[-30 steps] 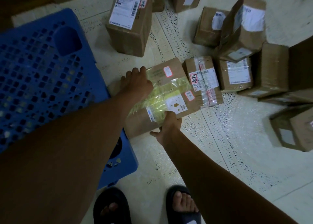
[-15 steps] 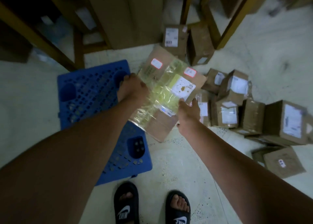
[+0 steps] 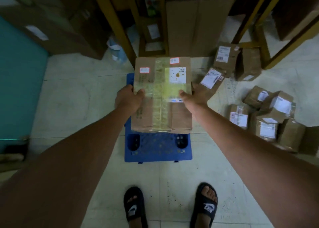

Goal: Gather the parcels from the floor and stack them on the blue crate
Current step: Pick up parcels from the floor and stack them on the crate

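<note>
Both hands, left hand (image 3: 128, 97) and right hand (image 3: 196, 94), gripped a flat, yellow-taped cardboard parcel (image 3: 162, 96) above the perforated blue plastic crate (image 3: 158, 149).

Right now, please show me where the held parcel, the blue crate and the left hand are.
held parcel (image 3: 162, 96): head view, taped top face.
blue crate (image 3: 158, 150): head view, near perforated edge.
left hand (image 3: 128, 98): head view, back of hand.

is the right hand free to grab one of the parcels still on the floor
Probably not yet: the right hand and left hand both grip the taped parcel above the blue crate; the floor parcels lie apart, to the right.
</note>
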Action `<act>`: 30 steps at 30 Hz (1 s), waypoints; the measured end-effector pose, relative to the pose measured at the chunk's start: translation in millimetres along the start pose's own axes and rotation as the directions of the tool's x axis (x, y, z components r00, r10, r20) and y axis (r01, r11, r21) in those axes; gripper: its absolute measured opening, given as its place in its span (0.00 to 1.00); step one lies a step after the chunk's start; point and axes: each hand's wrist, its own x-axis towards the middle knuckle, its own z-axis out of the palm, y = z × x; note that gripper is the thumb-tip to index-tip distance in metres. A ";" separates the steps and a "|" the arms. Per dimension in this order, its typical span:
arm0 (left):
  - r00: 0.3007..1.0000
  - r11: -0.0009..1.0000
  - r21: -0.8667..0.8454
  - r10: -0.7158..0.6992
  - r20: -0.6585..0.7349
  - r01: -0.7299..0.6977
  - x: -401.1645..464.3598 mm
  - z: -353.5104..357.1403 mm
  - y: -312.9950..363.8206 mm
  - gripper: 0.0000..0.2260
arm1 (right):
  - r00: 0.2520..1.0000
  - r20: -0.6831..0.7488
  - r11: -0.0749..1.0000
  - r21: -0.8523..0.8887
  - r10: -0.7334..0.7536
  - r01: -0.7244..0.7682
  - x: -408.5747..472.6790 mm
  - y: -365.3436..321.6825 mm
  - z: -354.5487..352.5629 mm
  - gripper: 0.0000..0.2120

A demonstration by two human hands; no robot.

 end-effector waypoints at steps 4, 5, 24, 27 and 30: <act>1.000 0.999 0.026 0.022 -0.003 -0.021 7.2 -10.6 -65.6 0.15 | 1.000 0.020 1.000 0.014 0.014 -0.014 -24.6 19.0 54.2 0.17; 0.999 0.999 0.032 0.040 0.003 -0.040 9.3 -9.7 -84.0 0.15 | 1.000 0.008 1.000 0.010 0.014 -0.014 -29.2 27.3 68.0 0.17; 0.991 0.988 0.112 0.099 0.087 -0.109 40.4 145.0 -323.6 0.12 | 0.999 0.009 0.987 -0.157 0.037 -0.035 -5.1 252.8 215.1 0.20; 0.996 0.991 0.107 0.070 0.055 -0.076 36.2 152.3 -339.2 0.12 | 0.999 0.039 0.988 -0.154 0.016 -0.010 -7.0 264.3 226.0 0.20; 0.996 0.992 0.099 0.077 0.037 -0.080 36.9 154.1 -346.7 0.13 | 0.998 0.058 0.990 -0.138 -0.028 0.035 -3.7 271.1 231.1 0.21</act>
